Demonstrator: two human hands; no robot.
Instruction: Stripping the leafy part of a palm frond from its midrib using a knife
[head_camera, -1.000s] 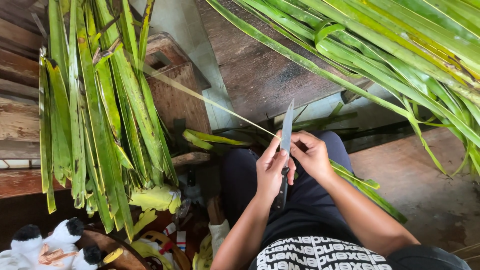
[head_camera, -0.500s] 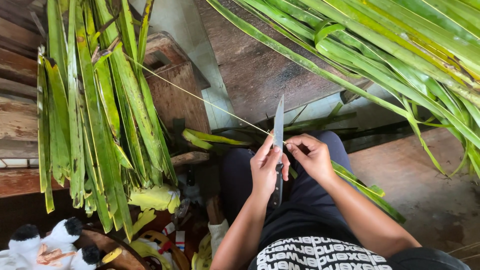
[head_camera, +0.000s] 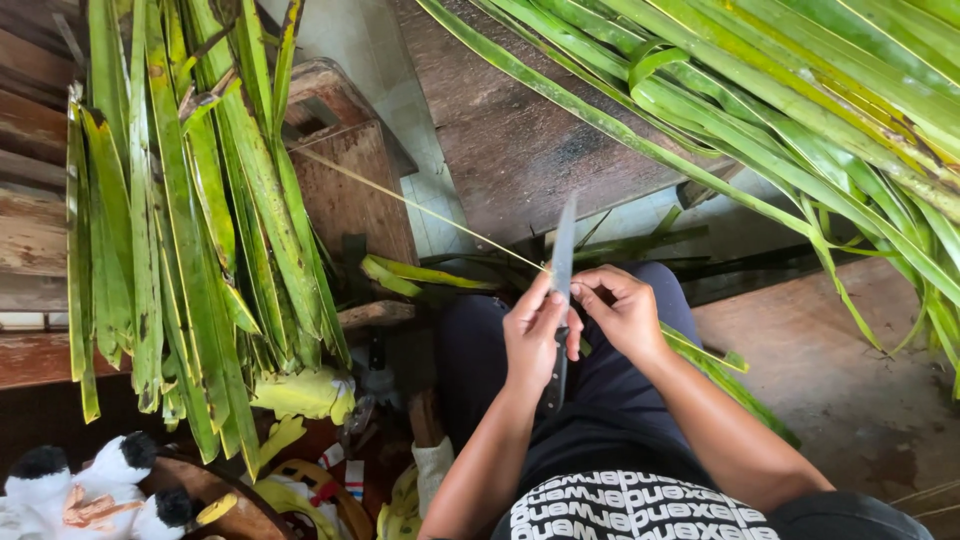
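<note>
Hands close together: left hand (head_camera: 535, 340) gripping the knife (head_camera: 562, 270), right hand (head_camera: 622, 312) pinching 1 thin leaf rib (head_camera: 420, 207) at the blade.

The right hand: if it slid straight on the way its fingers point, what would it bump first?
The right hand points left, so it would likely first meet the knife blade, held upright in the left hand.

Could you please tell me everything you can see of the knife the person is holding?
The long knife with a narrow grey metal blade and dark handle stands nearly upright over the person's lap, tip pointing away from them. The left hand wraps the handle, whose lower end shows below the palm. The right hand pinches a thin pale yellow leaf midrib where it meets the blade's edge; the midrib stretches off to the upper left. The blade looks clean and straight.
</note>
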